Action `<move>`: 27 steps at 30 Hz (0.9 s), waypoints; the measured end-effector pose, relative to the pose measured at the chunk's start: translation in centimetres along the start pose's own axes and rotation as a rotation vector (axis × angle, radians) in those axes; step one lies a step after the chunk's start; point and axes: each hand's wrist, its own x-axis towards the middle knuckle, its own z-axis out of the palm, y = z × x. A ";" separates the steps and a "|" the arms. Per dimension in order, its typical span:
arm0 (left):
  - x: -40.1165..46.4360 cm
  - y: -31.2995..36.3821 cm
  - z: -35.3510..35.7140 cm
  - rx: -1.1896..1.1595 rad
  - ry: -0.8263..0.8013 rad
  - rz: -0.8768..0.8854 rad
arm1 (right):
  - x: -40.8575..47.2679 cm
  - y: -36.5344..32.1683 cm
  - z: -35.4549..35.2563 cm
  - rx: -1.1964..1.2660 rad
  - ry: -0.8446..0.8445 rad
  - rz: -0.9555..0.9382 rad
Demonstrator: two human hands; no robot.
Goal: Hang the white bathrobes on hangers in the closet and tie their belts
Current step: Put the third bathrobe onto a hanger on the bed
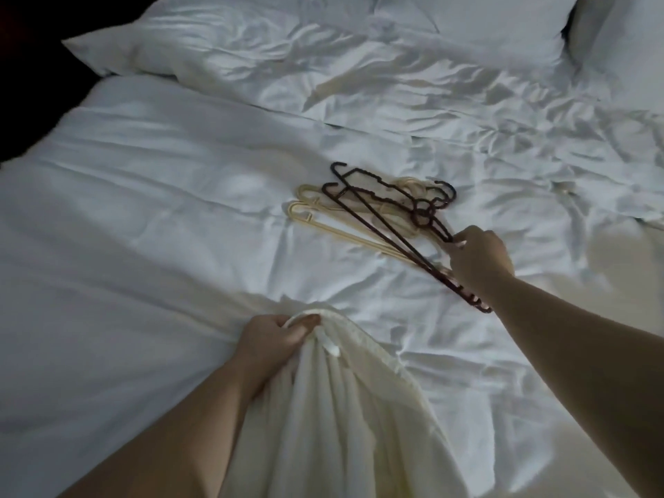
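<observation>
A white bathrobe [341,418] hangs bunched from my left hand [276,339], which grips it at the collar near a small white loop, low in the middle of the view. A pile of hangers lies on the bed: dark brown ones [388,206] on top and cream ones [334,228] beneath. My right hand [479,255] reaches into the pile from the right and pinches a dark brown hanger near its hook. The robe's belt is not visible.
A white rumpled duvet [161,210] covers the bed. White pillows [251,41] lie along the far side. The bed's left edge drops into darkness at the far left.
</observation>
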 end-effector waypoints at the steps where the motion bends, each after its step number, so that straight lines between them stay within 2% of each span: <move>1: 0.0 0.0 -0.1 -0.021 -0.005 -0.007 | -0.4 0.0 -0.5 0.039 0.031 0.011; 5: -0.2 0.4 -0.8 -0.083 -0.047 -0.039 | -5.4 0.0 -4.8 0.280 0.144 -0.015; 8: -0.9 1.2 -1.8 -0.174 -0.179 -0.096 | -12.7 1.2 -8.8 0.381 0.081 -0.079; 10: -1.7 1.8 -3.0 -0.237 -0.298 -0.155 | -17.8 2.8 -10.1 0.467 -0.041 -0.061; 12: -2.5 1.8 -4.2 -0.194 -0.340 -0.157 | -22.8 4.2 -10.2 0.760 -0.257 0.119; 14: -3.6 1.4 -5.8 0.041 -0.235 -0.037 | -27.8 4.7 -10.0 1.023 -0.528 0.295; 15: -4.3 0.9 -6.5 0.162 -0.170 0.014 | -29.8 4.9 -9.5 1.035 -0.651 0.317; 17: -5.8 0.1 -7.7 0.378 -0.062 0.067 | -32.9 5.2 -8.3 1.006 -0.768 0.328; 19: -7.2 0.3 -8.7 0.432 0.031 0.054 | -35.0 4.7 -7.5 1.006 -0.862 0.389; 20: -7.6 0.6 -9.2 0.368 0.042 0.023 | -35.6 4.4 -7.2 1.015 -0.875 0.435; 24: -8.4 3.7 -12.8 -0.197 -0.092 -0.191 | -36.9 3.6 -6.7 1.089 -0.811 0.492; 25: -8.4 4.5 -13.8 -0.220 -0.108 -0.216 | -37.1 3.3 -7.1 1.105 -0.778 0.479; 27: -8.4 6.2 -15.7 -0.124 -0.127 -0.184 | -37.3 3.8 -7.7 1.071 -0.682 0.446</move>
